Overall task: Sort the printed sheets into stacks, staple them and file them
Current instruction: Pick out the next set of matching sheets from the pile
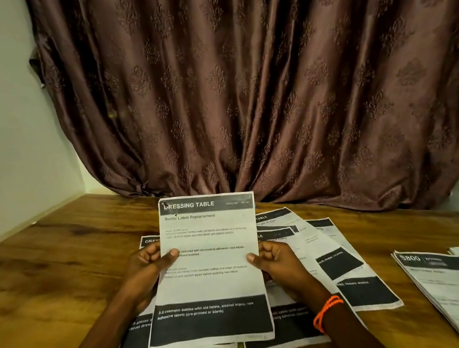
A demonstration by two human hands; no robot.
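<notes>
I hold a printed sheet (210, 283) headed "DRESSING TABLE", raised upright above the wooden table (50, 259). My left hand (147, 267) pinches its left edge with the thumb on the front. At the right edge my right hand (272, 261) pinches it the same way; an orange band circles that wrist. A staple or mark shows at the sheet's top left corner. Beneath it, several loose printed sheets (342, 269) lie fanned across the table, partly hidden by the held sheet and my arms.
A separate stack of printed sheets (454, 287) headed "$800" lies at the right edge of the table. A brown patterned curtain (243, 89) hangs behind the table and a pale wall (3, 138) stands at the left.
</notes>
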